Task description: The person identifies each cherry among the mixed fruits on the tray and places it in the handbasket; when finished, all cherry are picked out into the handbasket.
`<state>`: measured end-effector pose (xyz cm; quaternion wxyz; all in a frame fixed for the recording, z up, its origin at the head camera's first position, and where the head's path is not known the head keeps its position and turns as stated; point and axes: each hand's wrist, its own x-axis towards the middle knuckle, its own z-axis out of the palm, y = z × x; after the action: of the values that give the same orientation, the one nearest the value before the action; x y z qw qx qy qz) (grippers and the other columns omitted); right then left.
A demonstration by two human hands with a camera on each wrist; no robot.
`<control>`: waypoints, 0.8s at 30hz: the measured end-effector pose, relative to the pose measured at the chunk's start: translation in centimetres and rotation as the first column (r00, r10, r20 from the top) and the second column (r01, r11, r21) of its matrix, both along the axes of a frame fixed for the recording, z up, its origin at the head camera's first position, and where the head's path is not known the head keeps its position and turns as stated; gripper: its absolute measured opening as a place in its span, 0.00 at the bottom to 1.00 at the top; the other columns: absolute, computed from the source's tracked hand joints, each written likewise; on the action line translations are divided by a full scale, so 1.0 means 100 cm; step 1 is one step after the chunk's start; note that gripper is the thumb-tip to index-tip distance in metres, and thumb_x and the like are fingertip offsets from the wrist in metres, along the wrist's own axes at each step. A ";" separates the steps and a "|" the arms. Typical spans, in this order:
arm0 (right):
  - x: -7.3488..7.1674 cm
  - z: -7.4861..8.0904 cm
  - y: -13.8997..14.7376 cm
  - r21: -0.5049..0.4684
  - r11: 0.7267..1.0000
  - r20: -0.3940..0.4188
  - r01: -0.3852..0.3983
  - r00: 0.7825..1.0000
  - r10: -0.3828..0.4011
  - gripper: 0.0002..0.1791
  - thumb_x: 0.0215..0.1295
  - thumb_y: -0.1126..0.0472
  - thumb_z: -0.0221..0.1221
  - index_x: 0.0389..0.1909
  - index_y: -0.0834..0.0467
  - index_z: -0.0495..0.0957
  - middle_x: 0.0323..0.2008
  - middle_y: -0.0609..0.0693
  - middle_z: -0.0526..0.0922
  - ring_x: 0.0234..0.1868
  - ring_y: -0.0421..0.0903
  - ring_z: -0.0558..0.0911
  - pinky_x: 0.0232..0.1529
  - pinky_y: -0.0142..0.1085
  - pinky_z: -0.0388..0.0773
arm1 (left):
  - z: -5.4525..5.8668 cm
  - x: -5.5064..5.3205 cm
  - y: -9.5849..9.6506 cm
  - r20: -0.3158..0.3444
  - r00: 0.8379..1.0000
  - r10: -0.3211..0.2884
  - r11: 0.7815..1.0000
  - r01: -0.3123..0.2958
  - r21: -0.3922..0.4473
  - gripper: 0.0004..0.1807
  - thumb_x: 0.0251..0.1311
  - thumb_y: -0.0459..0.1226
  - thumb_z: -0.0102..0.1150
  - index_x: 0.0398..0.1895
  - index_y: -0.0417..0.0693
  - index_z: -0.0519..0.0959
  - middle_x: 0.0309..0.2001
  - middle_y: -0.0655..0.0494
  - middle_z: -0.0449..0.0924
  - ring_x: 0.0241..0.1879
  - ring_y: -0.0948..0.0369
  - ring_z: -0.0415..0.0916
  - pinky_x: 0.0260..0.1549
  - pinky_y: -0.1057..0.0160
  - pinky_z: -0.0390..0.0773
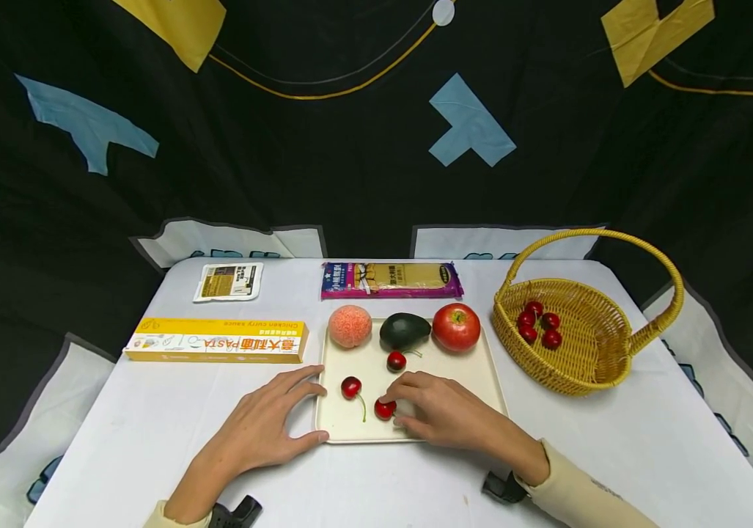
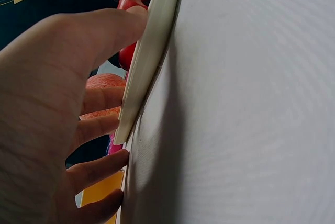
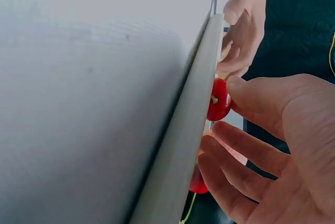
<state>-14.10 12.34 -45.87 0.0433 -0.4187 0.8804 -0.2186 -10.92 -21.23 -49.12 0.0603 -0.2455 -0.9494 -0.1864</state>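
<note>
The tray (image 1: 339,429) was taken as the reference point. The held cherry (image 1: 384,411) sat in the tray's near part, left of its middle. The right hand (image 1: 442,411), reaching over the tray's near edge, had its thumb and index fingertip against that fruit in a light pinch; the firmness of the hold could not be told. The left hand (image 1: 264,422) was unclenched, fingers spread, its thumb touching the tray's near left corner. Two loose cherries (image 1: 351,388) (image 1: 396,361) lay on the tray, one toward its left side, one near its middle. A basket (image 1: 551,378) with further cherries stood right of the tray. In the inspector's judgement, the fruit would prove light, smooth and prone to slip or roll, possibly bruising under pressure. It was best taken round its widest part, the thin stem being unsuited to lifting.
</note>
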 end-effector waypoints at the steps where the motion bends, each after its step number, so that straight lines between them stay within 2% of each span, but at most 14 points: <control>1: 0.000 0.000 0.000 0.003 1.000 0.000 -0.002 1.000 0.002 0.17 0.72 0.53 0.70 0.60 0.47 0.86 0.58 0.40 0.85 0.59 0.38 0.83 0.60 0.39 0.83 | 0.000 0.000 0.000 0.000 1.000 0.000 1.000 0.000 0.000 0.29 0.55 0.64 0.76 0.57 0.66 0.83 0.77 0.64 0.71 0.74 0.55 0.72 0.57 0.44 0.82; 7: 0.002 -0.001 -0.001 0.011 1.000 -0.008 -0.008 1.000 0.008 0.16 0.72 0.53 0.71 0.58 0.48 0.86 0.56 0.39 0.85 0.58 0.37 0.82 0.60 0.39 0.83 | 0.000 0.000 -0.001 -0.002 1.000 -0.001 1.000 0.001 -0.001 0.29 0.55 0.64 0.76 0.57 0.67 0.83 0.77 0.64 0.71 0.75 0.55 0.71 0.58 0.44 0.82; 18: 0.003 -0.001 -0.002 0.010 1.000 0.031 0.017 0.999 -0.017 0.13 0.70 0.55 0.72 0.53 0.49 0.85 0.49 0.39 0.85 0.45 0.36 0.81 0.53 0.33 0.82 | 0.001 0.000 -0.001 -0.005 1.000 -0.003 1.000 0.003 0.003 0.29 0.55 0.63 0.76 0.57 0.66 0.83 0.77 0.63 0.71 0.74 0.55 0.72 0.57 0.44 0.82; 24: -0.001 0.002 0.006 -0.025 0.999 -0.012 0.026 1.000 -0.026 0.12 0.69 0.59 0.72 0.51 0.50 0.85 0.48 0.40 0.85 0.43 0.38 0.82 0.49 0.33 0.83 | 0.001 0.000 -0.001 0.001 1.000 -0.002 1.000 0.002 0.009 0.29 0.55 0.63 0.76 0.57 0.66 0.83 0.77 0.64 0.71 0.75 0.55 0.71 0.58 0.44 0.82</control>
<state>-14.25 12.96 -45.68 0.0299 -0.4090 0.8833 -0.2272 -10.87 -21.31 -49.04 0.0607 -0.2461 -0.9483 -0.1908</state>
